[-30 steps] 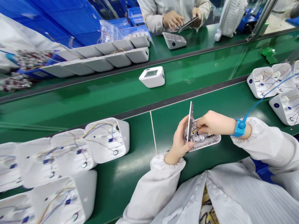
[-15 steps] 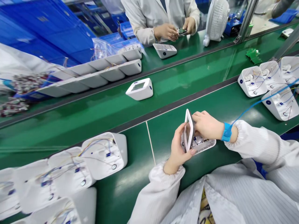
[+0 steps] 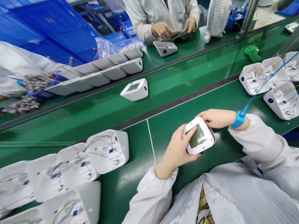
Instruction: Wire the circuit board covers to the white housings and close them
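A white front panel with a grey-green LCD screen (image 3: 199, 137) lies face up over a white housing (image 3: 213, 141), whose rim shows along the right side. My left hand (image 3: 176, 149) is closed round the panel's left side, thumb below and a finger across the screen. At the far right corner, my right hand (image 3: 216, 118) grips the edge of the housing, its fingertips partly hidden behind the panel. A blue wrist strap (image 3: 239, 119) with a cord circles my right wrist.
Open white housings with wires (image 3: 108, 152) stand at the left, and more (image 3: 254, 79) at the right. A finished-looking white device (image 3: 135, 89) sits on the green belt (image 3: 177, 84). Across it, a co-worker's hands (image 3: 162, 30) hold a board near a white fan (image 3: 218, 18).
The panel, tilted up on edge with the housing's wired inside showing, now lies flat over it, screen upward. My right hand has moved from behind the panel to its far corner. The belt device shifted left.
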`<state>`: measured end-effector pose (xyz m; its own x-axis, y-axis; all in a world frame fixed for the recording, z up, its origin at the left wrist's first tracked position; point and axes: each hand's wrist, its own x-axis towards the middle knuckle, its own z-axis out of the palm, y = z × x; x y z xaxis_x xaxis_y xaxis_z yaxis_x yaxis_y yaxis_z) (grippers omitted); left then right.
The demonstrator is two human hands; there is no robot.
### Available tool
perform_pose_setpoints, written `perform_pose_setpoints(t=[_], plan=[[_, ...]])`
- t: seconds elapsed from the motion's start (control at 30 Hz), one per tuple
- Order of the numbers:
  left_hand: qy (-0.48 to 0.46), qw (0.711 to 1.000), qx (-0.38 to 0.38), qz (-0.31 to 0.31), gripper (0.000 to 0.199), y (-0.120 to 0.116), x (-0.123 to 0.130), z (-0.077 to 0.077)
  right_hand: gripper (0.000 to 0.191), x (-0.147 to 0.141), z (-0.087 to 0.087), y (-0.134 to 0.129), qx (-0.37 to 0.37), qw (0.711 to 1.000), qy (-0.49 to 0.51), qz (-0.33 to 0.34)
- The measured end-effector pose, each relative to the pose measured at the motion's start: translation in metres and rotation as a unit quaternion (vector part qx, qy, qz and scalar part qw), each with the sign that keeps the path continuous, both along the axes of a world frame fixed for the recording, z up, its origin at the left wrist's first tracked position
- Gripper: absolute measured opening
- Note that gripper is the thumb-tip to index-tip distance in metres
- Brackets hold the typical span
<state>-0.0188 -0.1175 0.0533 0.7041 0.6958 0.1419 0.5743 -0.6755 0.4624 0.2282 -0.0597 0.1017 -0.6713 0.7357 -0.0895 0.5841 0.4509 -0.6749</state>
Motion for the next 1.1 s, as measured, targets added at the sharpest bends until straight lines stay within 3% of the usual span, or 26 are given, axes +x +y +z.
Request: perform_pose_setpoints(t=[0.07,0.2,0.3,0.47,0.57,0.67,0.73,0.8,0.9,0.97,1.1], plan=[[0.031,1.0,0.0,-0.008,0.105,0.001,0.002,0.004,0.026,0.02,0.004,-0.002,-0.042,0.997,0.05,-0.033],[0.087,0.996,-0.007,-0.015,0.107,0.004,0.007,0.013,0.034,0.038,-0.005,-0.022,-0.086,0.978,0.063,-0.182],[0.114,0.993,-0.009,-0.019,0.11,0.007,0.011,0.013,0.04,0.034,-0.017,-0.043,-0.112,0.972,0.06,-0.198],[0.097,0.995,-0.007,-0.011,0.12,0.015,0.017,0.0,0.044,0.023,-0.029,-0.067,-0.138,0.953,0.118,-0.242],[0.092,0.994,-0.006,0.055,0.115,0.022,0.027,-0.004,0.047,0.014,-0.042,-0.077,-0.157,0.919,0.175,-0.317],[0.086,0.983,0.015,0.162,0.109,0.02,0.045,-0.004,0.057,0.001,-0.058,-0.082,-0.106,0.897,0.196,-0.381],[0.083,0.968,0.029,0.235,0.104,0.009,0.057,-0.006,0.065,-0.005,-0.064,-0.078,-0.071,0.899,0.208,-0.379],[0.079,0.955,0.035,0.284,0.106,-0.008,0.063,-0.011,0.067,-0.004,-0.065,-0.07,-0.091,0.908,0.224,-0.344],[0.043,0.962,0.036,0.268,0.105,-0.022,0.056,-0.022,0.067,0.005,-0.054,-0.054,-0.173,0.917,0.218,-0.287],[-0.012,0.97,0.015,0.242,0.097,-0.01,0.046,-0.026,0.066,0.01,-0.045,-0.047,-0.199,0.918,0.207,-0.274],[-0.129,0.961,-0.12,0.214,0.088,0.055,0.037,-0.015,0.063,0.009,-0.038,-0.039,-0.213,0.919,0.2,-0.265]])
